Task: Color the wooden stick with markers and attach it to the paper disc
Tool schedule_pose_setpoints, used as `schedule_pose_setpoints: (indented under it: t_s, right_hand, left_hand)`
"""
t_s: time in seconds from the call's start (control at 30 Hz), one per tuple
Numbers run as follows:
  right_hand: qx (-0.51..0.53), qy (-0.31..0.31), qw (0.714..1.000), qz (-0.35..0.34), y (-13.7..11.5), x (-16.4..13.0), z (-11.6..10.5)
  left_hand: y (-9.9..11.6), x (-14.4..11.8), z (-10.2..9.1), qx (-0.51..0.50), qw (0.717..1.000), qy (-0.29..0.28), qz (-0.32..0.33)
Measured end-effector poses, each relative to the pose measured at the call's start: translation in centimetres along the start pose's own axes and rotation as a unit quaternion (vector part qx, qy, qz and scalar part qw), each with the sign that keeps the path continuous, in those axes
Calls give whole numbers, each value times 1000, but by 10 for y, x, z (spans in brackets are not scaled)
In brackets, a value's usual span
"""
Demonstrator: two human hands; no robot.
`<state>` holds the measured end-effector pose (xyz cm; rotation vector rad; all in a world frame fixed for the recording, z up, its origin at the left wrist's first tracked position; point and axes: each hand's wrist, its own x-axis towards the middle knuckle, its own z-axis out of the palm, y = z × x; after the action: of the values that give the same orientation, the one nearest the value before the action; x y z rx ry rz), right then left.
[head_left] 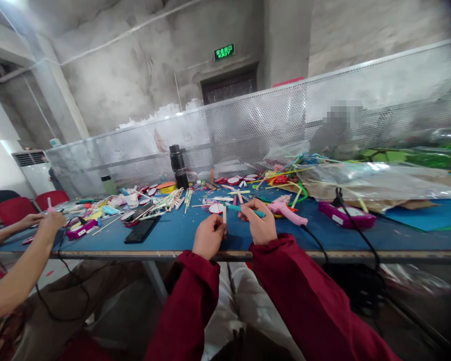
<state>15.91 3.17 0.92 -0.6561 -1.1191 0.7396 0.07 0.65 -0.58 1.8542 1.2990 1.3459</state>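
Observation:
My left hand (207,236) is closed around a pale flat wooden stick (224,214), which stands nearly upright above the table's front edge. In my right hand (262,223) is a slim teal pen-like tool (234,206), pinched in the fingers and pointing left. Its tip is close to the upper part of the stick; whether they touch I cannot tell. Just beyond my left hand lies a round white piece with a red rim (216,208). A pink glue gun (293,216) rests to the right of my right hand.
Several wooden sticks (169,203), a black phone (142,230) and a black bottle (178,168) are on the blue table (409,240) to the left. At right are a purple box (346,215) with a cable and plastic sheeting (376,178). Another person's hand (52,220) works at far left.

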Motion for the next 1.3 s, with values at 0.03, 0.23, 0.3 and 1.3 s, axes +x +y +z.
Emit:
schedule_pose_setpoints:
  t_s: [0.03,0.23,0.3,1.3]
  right_hand:
    - [1,1,1000,1,0,0,0]
    - [-4,1,1000,-1,-1,0,1]
    - [-6,-1,1000,-3,-2,0,1]
    - [-4,5,1000,-1,-1,-1,0]
  left_hand:
    - [-1,0,0,1,1000,1,1]
    - [-2,1,-1,1,1000,-1,2]
    - [-1,0,-1,3,1000,0,0]
    - [6,-4,-2,37,999,3,8]
